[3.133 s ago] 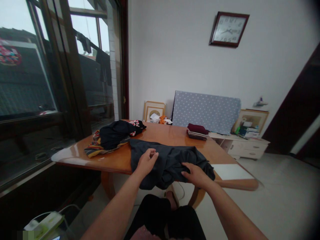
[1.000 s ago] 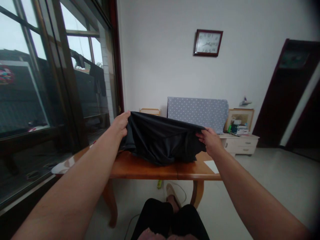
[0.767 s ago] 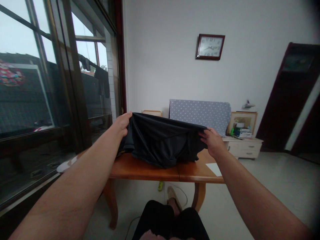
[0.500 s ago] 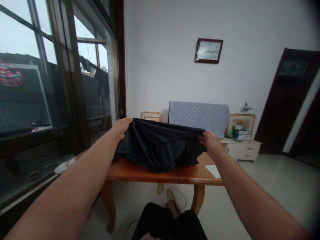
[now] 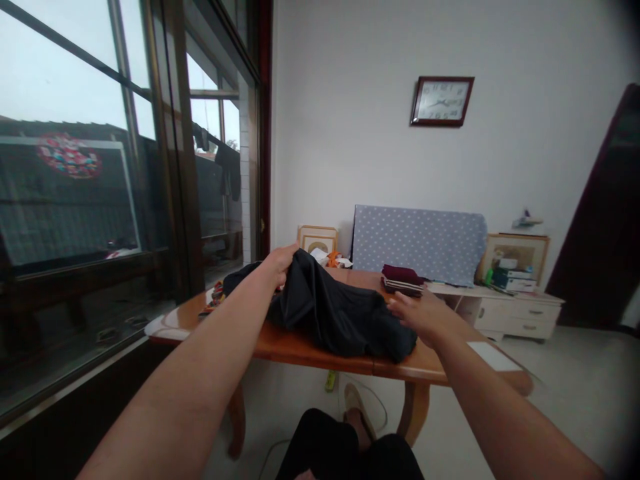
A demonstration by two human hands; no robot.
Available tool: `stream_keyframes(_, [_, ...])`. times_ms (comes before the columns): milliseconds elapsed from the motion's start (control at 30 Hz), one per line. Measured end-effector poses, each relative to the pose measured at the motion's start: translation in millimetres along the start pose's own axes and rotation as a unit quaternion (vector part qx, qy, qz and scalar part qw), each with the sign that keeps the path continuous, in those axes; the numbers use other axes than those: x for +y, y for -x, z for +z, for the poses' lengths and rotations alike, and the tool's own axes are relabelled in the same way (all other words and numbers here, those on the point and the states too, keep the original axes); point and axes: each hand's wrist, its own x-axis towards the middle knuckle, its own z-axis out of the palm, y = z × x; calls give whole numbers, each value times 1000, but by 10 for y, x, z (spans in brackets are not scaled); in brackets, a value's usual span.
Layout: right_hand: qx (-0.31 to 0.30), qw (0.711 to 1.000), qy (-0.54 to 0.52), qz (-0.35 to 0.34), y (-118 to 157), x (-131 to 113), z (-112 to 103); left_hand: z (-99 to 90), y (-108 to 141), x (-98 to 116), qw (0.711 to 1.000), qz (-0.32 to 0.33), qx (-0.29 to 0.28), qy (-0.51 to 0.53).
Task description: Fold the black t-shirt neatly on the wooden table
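Left hand (image 5: 283, 265): fingers closed, pinching the upper left corner of the black cloth (image 5: 335, 317) and lifting it to a peak. Right hand (image 5: 417, 315): fingers loosely spread and slightly bent, palm side down, just at the right end of the cloth; nothing seen gripped. Contact between its fingertips and the fabric: cannot tell.

Black cloth: raised at the left, sloping down to the right in loose folds, its lower part lying crumpled along the near edge of the wooden bench (image 5: 273, 341). Right end bunched, close to the front edge.

Left of the cloth, partly behind the left forearm: a dark bundle (image 5: 241, 275), with multicoloured fabric (image 5: 214, 297) at its outer side. Behind the right hand, toward the far edge: a folded stack (image 5: 401, 280), maroon on top, paler and darker layers beneath. A white sheet (image 5: 493, 357) lies flat at the right end, beyond the right forearm.

Beyond the bench: a blue-grey dotted cover (image 5: 420, 243) in front of the wall; at its right a white cabinet (image 5: 510, 313) bearing boxes (image 5: 515, 280) and a framed picture (image 5: 523, 250). Wall clock (image 5: 443, 101) above. Glazed door (image 5: 75, 220) on the left.
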Motion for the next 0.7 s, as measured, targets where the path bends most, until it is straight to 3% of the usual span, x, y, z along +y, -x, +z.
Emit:
stream_keyframes(133, [-3, 995, 83, -51, 153, 86, 211, 106, 11, -27, 999, -13, -33, 27])
stream_keyframes(267, [10, 983, 137, -126, 331, 115, 469, 175, 20, -38, 999, -8, -18, 49])
stream_keyframes(467, [-14, 962, 182, -203, 609, 139, 1016, 330, 92, -46, 997, -2, -33, 66])
stream_keyframes(600, [11, 964, 197, -180, 651, 115, 1323, 476, 177, -40, 995, -2, -82, 61])
stream_keyframes(700, [-19, 972, 184, -147, 601, 69, 1339, 519, 187, -54, 993, 33, -93, 67])
